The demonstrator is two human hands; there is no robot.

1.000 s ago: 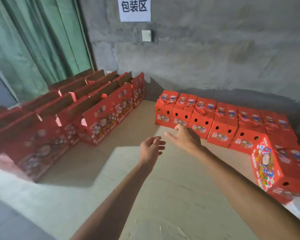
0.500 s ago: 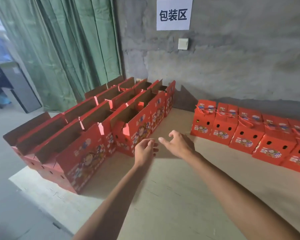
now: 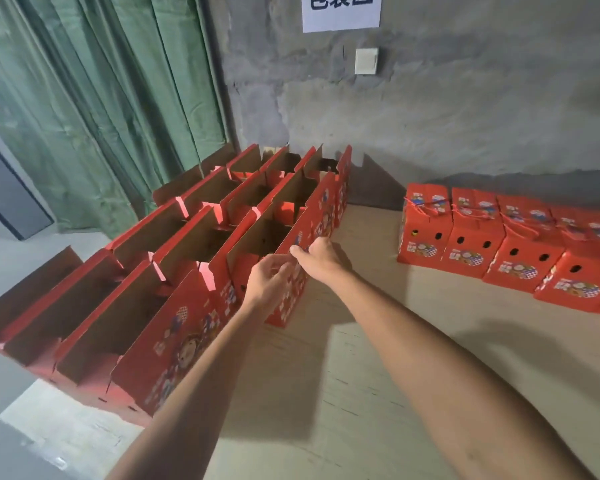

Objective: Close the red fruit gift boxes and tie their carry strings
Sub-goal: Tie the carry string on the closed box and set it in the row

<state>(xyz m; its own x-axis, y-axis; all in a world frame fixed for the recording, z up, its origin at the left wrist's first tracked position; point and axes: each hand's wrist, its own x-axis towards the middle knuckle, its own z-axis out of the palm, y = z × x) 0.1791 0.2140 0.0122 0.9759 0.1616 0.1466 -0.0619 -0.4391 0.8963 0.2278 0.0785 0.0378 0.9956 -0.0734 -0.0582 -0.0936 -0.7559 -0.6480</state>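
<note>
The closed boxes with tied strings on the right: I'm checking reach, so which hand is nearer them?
Right. The right hand grips an open box's raised flap, on the side toward the closed boxes; the left hand is farther left.

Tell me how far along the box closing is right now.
Done: the row of closed boxes at right, lids shut and red strings across their tops. In hand: both hands, left hand and right hand, are at the front flap of one open box; the exact grip is unclear. Left: the other open boxes beside it, flaps upright.
</note>
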